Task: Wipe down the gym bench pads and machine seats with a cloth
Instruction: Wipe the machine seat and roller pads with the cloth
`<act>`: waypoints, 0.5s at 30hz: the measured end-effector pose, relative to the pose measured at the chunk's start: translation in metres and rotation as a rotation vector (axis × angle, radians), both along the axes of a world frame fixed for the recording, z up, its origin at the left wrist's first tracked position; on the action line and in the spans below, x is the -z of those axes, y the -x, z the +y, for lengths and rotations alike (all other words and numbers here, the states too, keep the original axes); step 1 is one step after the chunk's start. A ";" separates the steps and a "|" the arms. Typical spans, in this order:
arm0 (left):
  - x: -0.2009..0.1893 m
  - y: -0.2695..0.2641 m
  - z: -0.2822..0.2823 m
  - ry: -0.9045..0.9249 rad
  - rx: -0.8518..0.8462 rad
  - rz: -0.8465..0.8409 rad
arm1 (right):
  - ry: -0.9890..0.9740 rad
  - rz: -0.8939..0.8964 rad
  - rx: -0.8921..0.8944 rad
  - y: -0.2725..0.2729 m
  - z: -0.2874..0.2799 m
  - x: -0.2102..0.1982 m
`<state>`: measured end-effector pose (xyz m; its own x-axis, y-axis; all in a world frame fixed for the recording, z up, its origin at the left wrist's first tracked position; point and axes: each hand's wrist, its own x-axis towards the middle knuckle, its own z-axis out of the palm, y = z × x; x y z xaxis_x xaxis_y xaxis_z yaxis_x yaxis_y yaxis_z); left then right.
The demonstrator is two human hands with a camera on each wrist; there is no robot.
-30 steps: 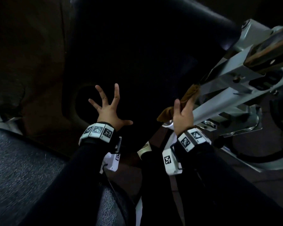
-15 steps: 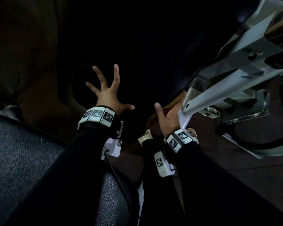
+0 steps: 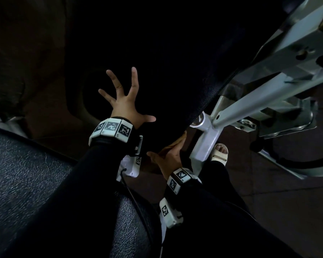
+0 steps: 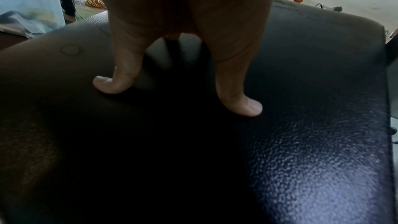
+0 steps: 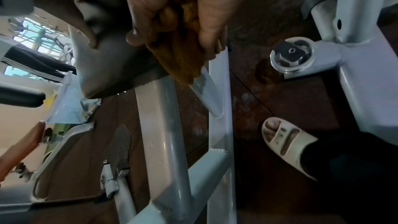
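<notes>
A large black padded seat back (image 3: 175, 62) fills the middle of the head view, very dark. My left hand (image 3: 125, 101) lies on it with fingers spread wide and straight. The left wrist view has its fingertips (image 4: 245, 106) pressing the grained black pad (image 4: 312, 125). My right hand (image 3: 168, 155) is at the pad's lower right edge, fingers curled round a bunched brown cloth (image 5: 183, 54). The cloth rubs against the pad's underside edge (image 5: 112, 74). In the head view only a sliver of cloth (image 3: 177, 144) shows beyond the hand.
Pale grey machine frame tubes (image 3: 250, 101) run close on the right of the pad, with a round knob (image 5: 290, 55) on them. A second textured black pad (image 3: 26, 183) lies lower left. My sandalled foot (image 3: 219, 151) stands on the dark brown floor (image 3: 268, 192).
My right hand has slid down along the pad's right edge with the cloth, toward the lower corner. The left hand stays spread on the pad.
</notes>
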<state>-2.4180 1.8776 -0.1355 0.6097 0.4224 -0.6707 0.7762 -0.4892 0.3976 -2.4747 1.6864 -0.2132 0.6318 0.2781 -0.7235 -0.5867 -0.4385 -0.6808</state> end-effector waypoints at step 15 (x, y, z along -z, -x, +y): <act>-0.007 0.007 -0.008 -0.098 -0.102 -0.033 | 0.235 -0.469 -0.079 -0.199 -0.006 -0.087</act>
<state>-2.4247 1.8698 -0.1287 0.5814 0.5460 -0.6032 0.8112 -0.4464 0.3778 -2.2758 1.6801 -0.1258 0.8863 0.2021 -0.4167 -0.2019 -0.6411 -0.7404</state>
